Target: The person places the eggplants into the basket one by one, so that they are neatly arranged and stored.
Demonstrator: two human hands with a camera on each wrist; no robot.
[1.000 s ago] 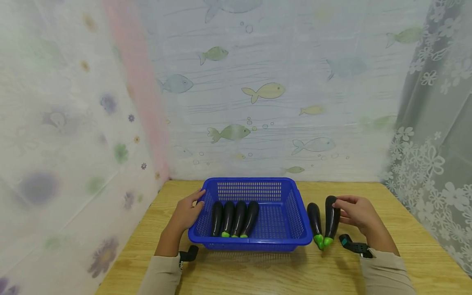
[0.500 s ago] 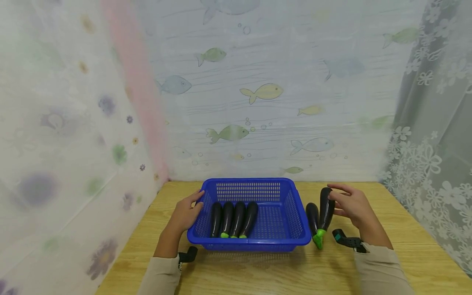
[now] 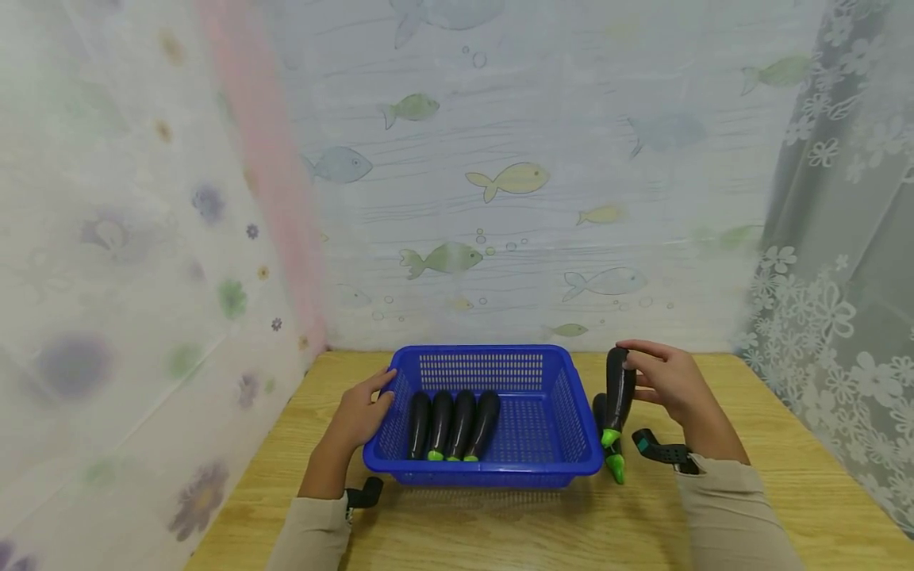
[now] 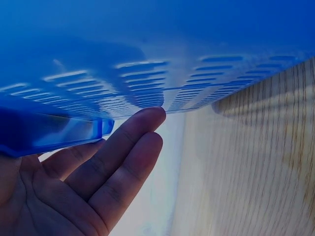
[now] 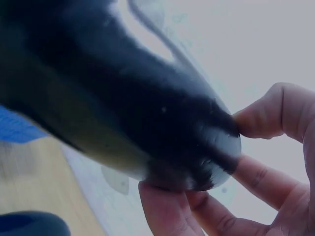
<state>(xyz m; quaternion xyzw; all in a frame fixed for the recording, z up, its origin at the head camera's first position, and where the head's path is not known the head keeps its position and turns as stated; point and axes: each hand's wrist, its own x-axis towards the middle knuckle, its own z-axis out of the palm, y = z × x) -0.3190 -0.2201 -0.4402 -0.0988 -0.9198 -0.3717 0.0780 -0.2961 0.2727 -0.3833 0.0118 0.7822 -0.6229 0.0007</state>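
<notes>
My right hand (image 3: 667,385) pinches a glossy dark eggplant (image 3: 618,388) by its rounded end, the green stem end hanging down. In the right wrist view, thumb and fingers (image 5: 263,179) press around that rounded end. Below it a second eggplant (image 3: 616,468) lies on the table, partly covered by the held one. A blue plastic basket (image 3: 485,468) stands to the left, with several eggplants (image 3: 453,424) side by side in its left half. My left hand (image 3: 364,408) grips the basket's left rim; in the left wrist view its fingers (image 4: 123,147) reach under the rim to the slotted outer wall.
Everything stands on a wood-grain table (image 3: 485,531). A fish-patterned sheet (image 3: 528,238) hangs behind it, a flowered sheet (image 3: 143,317) on the left and a lace curtain (image 3: 842,317) on the right. Both wrists carry black camera mounts (image 3: 660,450).
The right hand has lifted the eggplant off the table and moved it up and leftward, so it now overlaps the lying eggplant. The left hand and basket stay in place.
</notes>
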